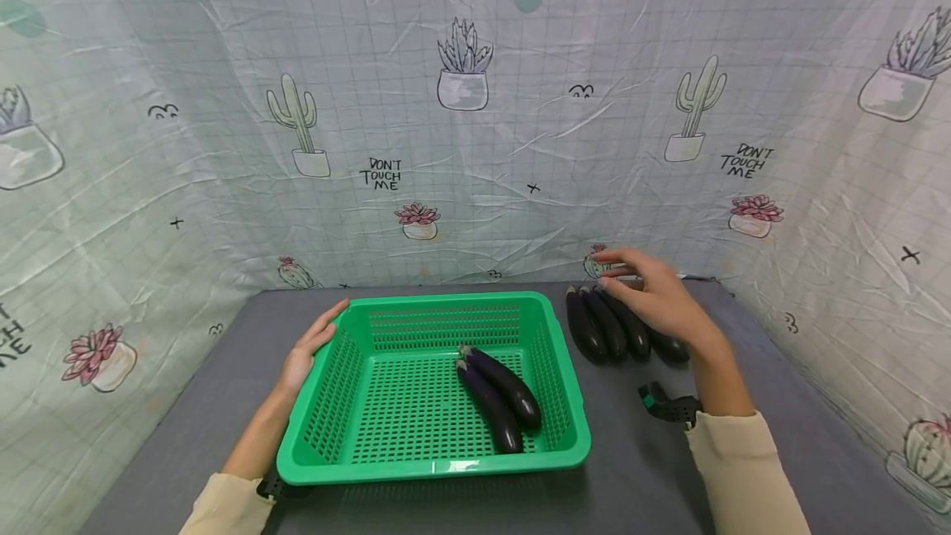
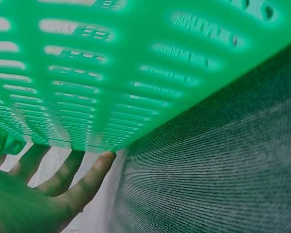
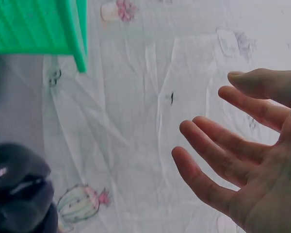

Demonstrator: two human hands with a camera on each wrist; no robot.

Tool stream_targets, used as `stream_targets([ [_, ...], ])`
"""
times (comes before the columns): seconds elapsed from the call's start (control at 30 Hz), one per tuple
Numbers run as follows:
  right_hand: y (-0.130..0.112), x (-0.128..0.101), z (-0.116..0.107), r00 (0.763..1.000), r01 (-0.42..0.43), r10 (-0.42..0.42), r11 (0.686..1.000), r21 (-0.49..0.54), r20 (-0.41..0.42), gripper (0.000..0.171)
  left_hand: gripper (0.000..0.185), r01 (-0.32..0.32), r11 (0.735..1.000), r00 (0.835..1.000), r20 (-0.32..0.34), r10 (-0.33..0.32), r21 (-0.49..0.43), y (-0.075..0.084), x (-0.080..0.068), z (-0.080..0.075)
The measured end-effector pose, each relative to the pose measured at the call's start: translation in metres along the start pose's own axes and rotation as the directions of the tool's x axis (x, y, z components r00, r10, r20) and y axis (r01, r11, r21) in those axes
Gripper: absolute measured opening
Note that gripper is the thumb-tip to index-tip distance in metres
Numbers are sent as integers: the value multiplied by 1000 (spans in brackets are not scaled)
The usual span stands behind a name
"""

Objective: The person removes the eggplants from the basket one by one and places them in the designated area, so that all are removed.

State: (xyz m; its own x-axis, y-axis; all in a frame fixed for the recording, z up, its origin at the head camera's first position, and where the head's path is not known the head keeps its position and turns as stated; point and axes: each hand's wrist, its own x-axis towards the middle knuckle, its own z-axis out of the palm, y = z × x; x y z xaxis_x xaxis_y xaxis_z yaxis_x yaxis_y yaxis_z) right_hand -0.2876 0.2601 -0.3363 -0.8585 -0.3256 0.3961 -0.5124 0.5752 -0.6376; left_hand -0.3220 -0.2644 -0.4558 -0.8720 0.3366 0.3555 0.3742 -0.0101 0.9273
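Grey table [image 1: 743,337], cactus-print cloth walls [image 1: 475,147]; both hands open, left hand [image 1: 308,349] touching basket [image 1: 434,469].

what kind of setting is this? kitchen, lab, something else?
Likely a staged recording booth, not a kitchen: a cactus-print cloth backdrop closes in three sides of a grey felt-covered table, which bears only a green basket and some eggplants.

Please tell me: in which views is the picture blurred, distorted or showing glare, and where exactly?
Head view: wide-angle bending curves the cloth backdrop; a small glare streak sits on the green basket front rim. Left wrist view: the basket wall is too near and soft, while the grey mat weave is sharper. Right wrist view: the eggplants are blurred; the right hand is clearer.
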Motion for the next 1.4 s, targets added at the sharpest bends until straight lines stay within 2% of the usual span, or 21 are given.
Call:
stream_targets([
  [0.2,-13,4,14,997,76,-76,997,9,14,38,54,-16,999,1000,25,17,-46,-1,0,0],
  [0.33,-22,7,22,993,115,-116,993,34,35,37,54,-19,1000,1000,12,19,-19,0,0,-1],
  [0.43,-28,7,27,990,125,-128,991,52,56,37,54,-24,999,1000,-3,24,28,0,0,-1],
  [0.6,-37,9,35,986,124,-132,989,80,102,38,55,-6,1000,1000,10,6,-14,1,-1,-1],
  [0.73,-44,12,43,980,129,-140,988,83,142,39,55,-5,1000,1000,-13,5,29,1,-2,-2],
  [0.83,-52,15,47,971,141,-153,987,76,183,39,55,-3,999,1000,-18,4,42,0,-2,-2],
  [0.93,-60,21,52,958,158,-170,985,68,232,38,55,-8,1000,1000,-2,8,7,-1,-2,-2],
  [1.0,-65,26,56,947,169,-180,984,62,266,39,54,-16,1000,1000,-3,16,12,-1,-2,-2],
  [1.1,-71,35,61,927,165,-180,984,71,330,39,53,-19,998,999,25,20,-55,-2,-2,-2],
  [1.17,-74,41,65,908,155,-174,985,79,381,39,53,-21,999,1000,17,22,-29,-2,-1,-2],
  [1.23,-74,48,69,883,131,-162,986,99,441,39,54,-15,999,1000,22,15,-37,-2,-1,-2],
  [1.27,-74,52,71,868,106,-152,987,122,473,39,54,-13,1000,1000,13,13,-8,-2,-1,-2],
  [1.4,-70,64,81,794,-34,-112,973,228,597,42,55,4,998,1000,-13,-4,55,-2,0,-1],
])
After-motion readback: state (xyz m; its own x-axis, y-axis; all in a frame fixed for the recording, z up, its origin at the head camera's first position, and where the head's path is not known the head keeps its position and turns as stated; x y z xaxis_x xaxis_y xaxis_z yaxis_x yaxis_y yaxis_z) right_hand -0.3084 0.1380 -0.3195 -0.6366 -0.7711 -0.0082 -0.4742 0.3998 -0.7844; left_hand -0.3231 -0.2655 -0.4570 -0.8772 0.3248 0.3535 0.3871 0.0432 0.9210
